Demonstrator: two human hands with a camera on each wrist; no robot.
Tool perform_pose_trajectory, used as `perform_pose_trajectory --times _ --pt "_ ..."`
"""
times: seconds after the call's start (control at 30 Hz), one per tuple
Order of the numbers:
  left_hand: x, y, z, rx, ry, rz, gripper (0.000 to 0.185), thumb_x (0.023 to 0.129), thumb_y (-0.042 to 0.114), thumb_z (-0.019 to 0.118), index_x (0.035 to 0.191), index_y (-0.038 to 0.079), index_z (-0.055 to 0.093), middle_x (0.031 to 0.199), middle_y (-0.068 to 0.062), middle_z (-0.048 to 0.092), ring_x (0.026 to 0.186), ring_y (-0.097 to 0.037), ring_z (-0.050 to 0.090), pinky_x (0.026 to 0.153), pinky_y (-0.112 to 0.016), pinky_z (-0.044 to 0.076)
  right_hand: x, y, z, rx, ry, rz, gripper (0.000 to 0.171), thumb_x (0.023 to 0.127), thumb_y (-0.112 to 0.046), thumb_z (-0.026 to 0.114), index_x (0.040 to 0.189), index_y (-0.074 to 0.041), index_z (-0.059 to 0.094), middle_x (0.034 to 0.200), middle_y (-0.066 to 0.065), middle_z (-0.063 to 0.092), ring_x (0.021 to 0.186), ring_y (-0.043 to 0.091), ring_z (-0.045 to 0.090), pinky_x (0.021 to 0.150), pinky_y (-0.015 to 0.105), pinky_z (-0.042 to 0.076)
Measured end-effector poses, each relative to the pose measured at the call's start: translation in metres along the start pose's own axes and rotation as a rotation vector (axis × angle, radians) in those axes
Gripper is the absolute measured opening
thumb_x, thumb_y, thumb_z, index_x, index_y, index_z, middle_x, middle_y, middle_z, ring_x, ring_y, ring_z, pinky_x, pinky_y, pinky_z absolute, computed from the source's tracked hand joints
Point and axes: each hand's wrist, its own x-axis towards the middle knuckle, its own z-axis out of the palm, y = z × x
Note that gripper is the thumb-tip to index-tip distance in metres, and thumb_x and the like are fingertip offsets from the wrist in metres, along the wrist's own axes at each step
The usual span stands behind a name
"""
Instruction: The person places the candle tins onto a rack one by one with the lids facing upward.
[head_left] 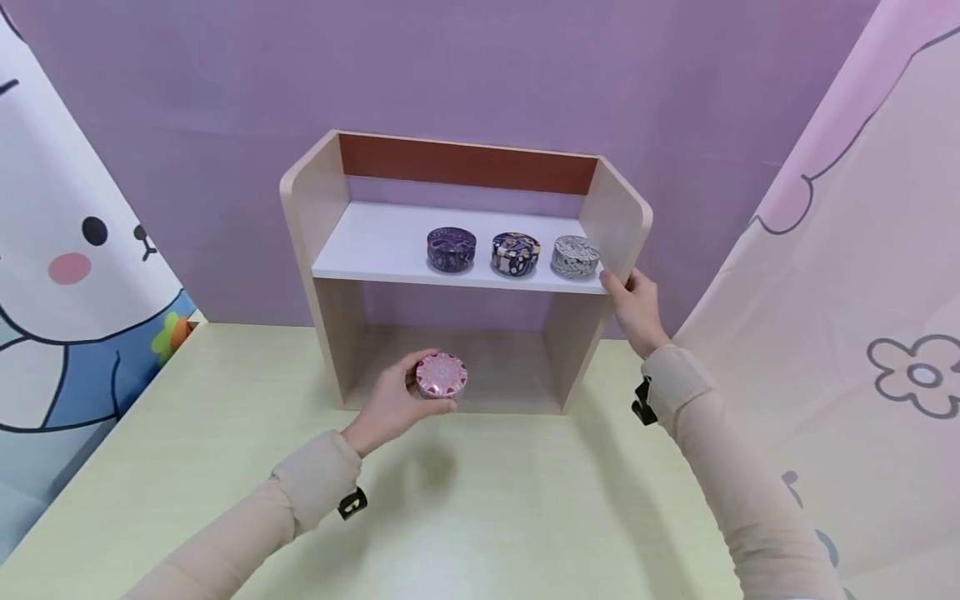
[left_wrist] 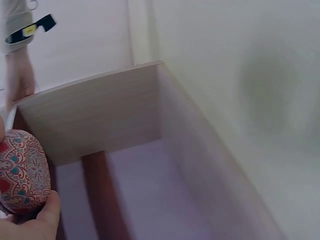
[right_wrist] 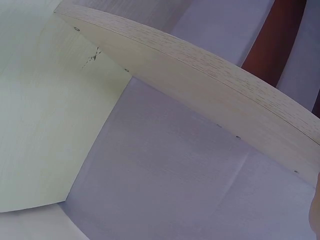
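Observation:
A round tin (head_left: 441, 375) with a red and pink patterned lid is held between the thumb and fingers of my left hand (head_left: 390, 404), in front of the lower level of a small wooden shelf (head_left: 300, 192). In the left wrist view, the tin (left_wrist: 25, 172) shows scrollwork with teal spots. My right hand (head_left: 639, 312) grips the shelf's right side at the front end of the white board (head_left: 375, 242). On that board stand a dark purple tin (head_left: 451, 250), a navy floral tin (head_left: 515, 254) and a grey-white patterned tin (head_left: 575, 257), the last one nearest my right hand.
The shelf stands on a pale yellow-green table (head_left: 510, 508) against a purple backdrop (head_left: 480, 75). A reddish-brown strip (head_left: 472, 162) runs across its upper back. Printed cloths hang left (head_left: 45, 208) and right (head_left: 840, 275). The lower board (head_left: 502, 358) lies behind the held tin.

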Motion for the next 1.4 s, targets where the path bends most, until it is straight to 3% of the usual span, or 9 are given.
perform_pose_trajectory --times 0.33,0.83,1.1,1.4 --pt "0.0 0.032 -0.027 0.059 0.029 0.045 0.079 0.066 0.026 0.082 0.133 0.007 0.044 0.124 -0.013 0.054 0.109 -0.025 0.056 0.093 -0.038 0.048 0.0 0.002 -0.003 0.016 0.001 0.016 0.049 0.092 -0.037 0.05 0.127 -0.003 0.05 0.112 0.008 0.056 0.095 0.011 0.05 0.083 0.024 0.041" --pt "0.009 0.065 -0.056 0.121 0.038 0.074 0.073 0.069 0.023 0.079 0.132 0.009 0.044 0.122 -0.012 0.053 0.108 -0.025 0.055 0.093 -0.04 0.048 0.002 0.003 -0.004 0.013 -0.001 0.013 0.049 0.092 -0.037 0.05 0.127 -0.003 0.05 0.111 0.008 0.056 0.095 0.011 0.05 0.082 0.023 0.041" --pt "0.018 0.074 -0.073 0.115 0.026 0.025 0.074 0.07 0.027 0.079 0.133 0.011 0.044 0.123 -0.009 0.053 0.108 -0.022 0.055 0.092 -0.036 0.048 0.001 0.004 -0.003 0.004 0.009 0.011 0.048 0.091 -0.036 0.05 0.125 -0.002 0.051 0.108 0.007 0.056 0.093 0.01 0.049 0.081 0.023 0.041" --pt "0.03 0.086 -0.096 0.117 0.056 -0.041 0.077 0.073 0.033 0.076 0.137 0.011 0.039 0.129 -0.009 0.049 0.115 -0.021 0.05 0.097 -0.037 0.043 0.001 0.001 -0.002 0.009 -0.012 0.014 0.05 0.092 -0.037 0.049 0.129 -0.003 0.049 0.118 0.012 0.055 0.099 0.013 0.049 0.088 0.028 0.041"
